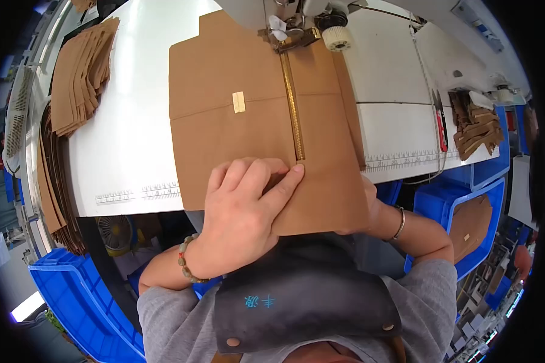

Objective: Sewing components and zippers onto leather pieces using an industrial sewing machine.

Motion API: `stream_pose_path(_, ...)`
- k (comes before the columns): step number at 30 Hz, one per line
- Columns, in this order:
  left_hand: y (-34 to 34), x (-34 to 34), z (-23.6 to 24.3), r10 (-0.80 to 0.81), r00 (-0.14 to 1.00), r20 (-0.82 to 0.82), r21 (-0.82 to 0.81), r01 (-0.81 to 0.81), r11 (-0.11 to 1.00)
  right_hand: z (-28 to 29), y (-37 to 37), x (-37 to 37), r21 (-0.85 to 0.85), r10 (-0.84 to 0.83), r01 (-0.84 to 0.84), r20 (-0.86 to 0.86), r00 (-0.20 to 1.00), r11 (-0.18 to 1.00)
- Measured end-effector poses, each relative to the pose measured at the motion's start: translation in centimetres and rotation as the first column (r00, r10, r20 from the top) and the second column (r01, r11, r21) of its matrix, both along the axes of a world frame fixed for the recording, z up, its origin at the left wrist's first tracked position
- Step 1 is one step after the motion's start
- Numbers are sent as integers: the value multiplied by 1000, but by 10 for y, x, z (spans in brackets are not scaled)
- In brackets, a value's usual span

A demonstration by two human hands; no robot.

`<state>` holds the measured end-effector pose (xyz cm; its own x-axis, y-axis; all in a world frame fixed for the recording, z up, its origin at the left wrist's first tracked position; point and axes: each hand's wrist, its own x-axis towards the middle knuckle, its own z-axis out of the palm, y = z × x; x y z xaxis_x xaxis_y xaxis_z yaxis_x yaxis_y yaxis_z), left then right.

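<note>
A brown panel (321, 133) with a brass zipper (291, 106) and a small pale tab (238, 101) reaches from under the sewing machine head (290, 27) over the table's front edge. My left hand (242, 212) grips its lower part, fingers bent, index fingertip at the zipper's lower end; the thumb is hidden. My right hand (374, 212) holds the panel's lower right edge from beside and beneath, its fingers mostly hidden.
Stacks of brown pieces (82, 72) lie on the white table (127, 151) at left, scraps (475, 124) and red-handled scissors (442, 133) at right. Blue bins (72, 290) stand below on both sides, one holding a brown panel (471, 224). A fan (112, 233) is underneath.
</note>
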<state>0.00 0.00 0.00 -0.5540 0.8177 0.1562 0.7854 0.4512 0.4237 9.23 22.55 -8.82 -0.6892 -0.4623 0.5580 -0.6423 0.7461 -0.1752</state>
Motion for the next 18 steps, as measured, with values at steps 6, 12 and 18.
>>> stream_pose_path(6,0,-1,-2,14,999,30,3,-14,1000,-4,1,1,-147,18,-10,55,998,989)
stream_pose_path(12,1,-2,-3,17,999,38,-1,-17,1000,-6,2,3,-206,48,-25,107,993,978)
stream_pose_path(18,2,-1,-4,2,1000,7,-11,-2,1000,-5,2,4,-215,36,-9,118,992,977)
